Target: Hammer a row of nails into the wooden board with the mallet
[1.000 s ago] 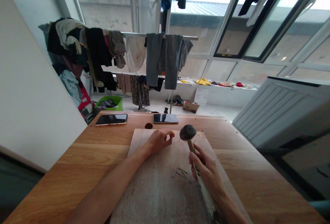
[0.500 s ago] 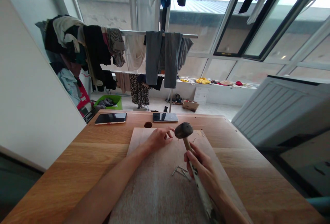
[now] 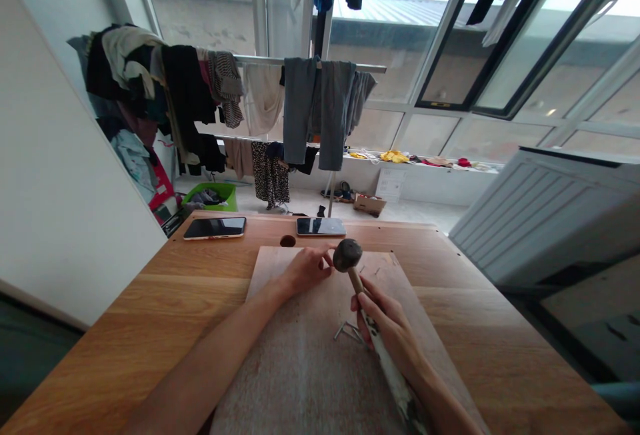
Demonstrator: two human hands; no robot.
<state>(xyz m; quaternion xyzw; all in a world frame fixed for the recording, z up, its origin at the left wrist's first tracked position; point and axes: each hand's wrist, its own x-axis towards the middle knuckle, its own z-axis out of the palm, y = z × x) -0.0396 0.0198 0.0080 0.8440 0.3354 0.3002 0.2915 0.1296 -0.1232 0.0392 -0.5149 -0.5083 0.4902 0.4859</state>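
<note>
My right hand (image 3: 383, 315) grips the wooden handle of a rubber mallet (image 3: 347, 256), whose dark head hangs over the far part of a wooden board (image 3: 295, 355). My left hand (image 3: 307, 269) rests on that board with thumb and forefinger drawn together right beside the mallet head. The head covers the fingertips, so whatever they pinch is hidden. Two thin nails (image 3: 377, 271) stick up from the board just right of the mallet head. Several loose nails (image 3: 350, 332) lie on the board left of my right hand.
The board lies on a wooden table (image 3: 165, 308). Along its far edge are a black-screened phone (image 3: 215, 227) and another phone (image 3: 320, 226), near a round hole (image 3: 288, 241). Beyond are a clothes rack (image 3: 260, 60), a green basket (image 3: 227, 196) and a white ribbed panel (image 3: 555, 201).
The mallet head has shifted slightly left and now covers more of my left fingertips. My right hand has moved a little left with it. The left hand stays nearly in place.
</note>
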